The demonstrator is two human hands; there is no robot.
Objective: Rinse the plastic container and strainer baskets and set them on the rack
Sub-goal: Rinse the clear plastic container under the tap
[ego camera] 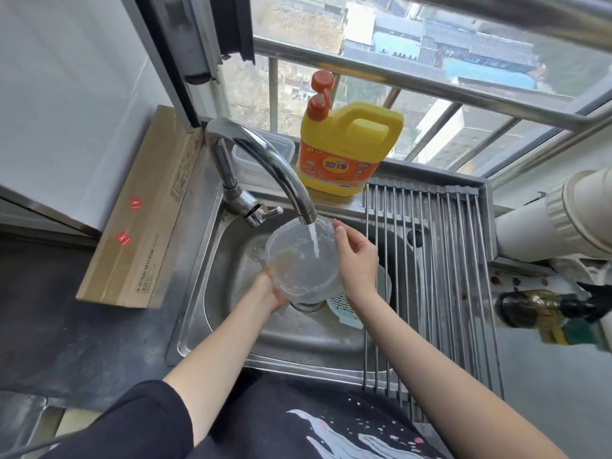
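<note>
A clear round plastic container [298, 260] is tilted over the steel sink [228, 313], under the tap [265, 164], with water running into it. My left hand [268, 293] grips its lower left rim from below. My right hand [356, 260] holds its right rim, fingers curled over the edge. A pale teal strainer basket [346, 308] lies in the sink bottom, partly hidden by the container and my right wrist. A metal roll-up rack [430, 276] spans the sink's right side, bare.
A yellow detergent jug [344, 150] with an orange pump stands on the ledge behind the tap, beside a clear lidded box [261, 152]. A cardboard box [145, 210] lies on the left counter. A white pipe [546, 223] and a dark bottle [536, 308] are at right.
</note>
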